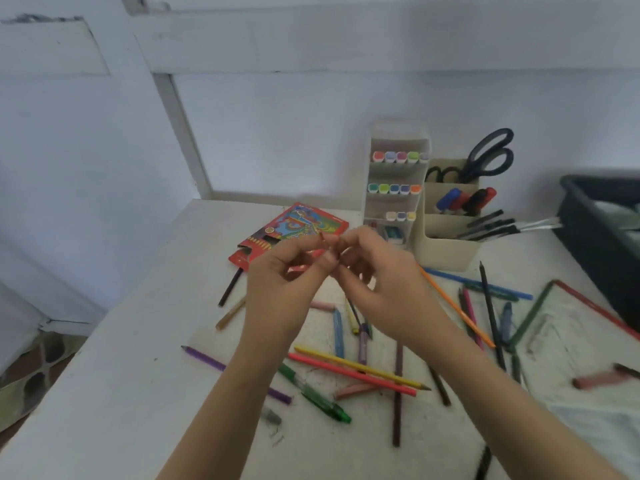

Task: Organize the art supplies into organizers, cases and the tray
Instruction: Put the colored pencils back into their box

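My left hand and my right hand meet above the middle of the white table. Together they pinch a short red crayon, its dark tip showing above my left fingers. Behind the hands lies a red colored-pencil box, open at its near end. Colored pencils, crayons and pens lie scattered below the hands, among them a yellow pencil, a pink pencil and a green pen.
A white tiered marker organizer and a beige desk organizer with scissors, markers and pens stand at the back. A dark tray sits far right. A white sheet with a red edge lies at right.
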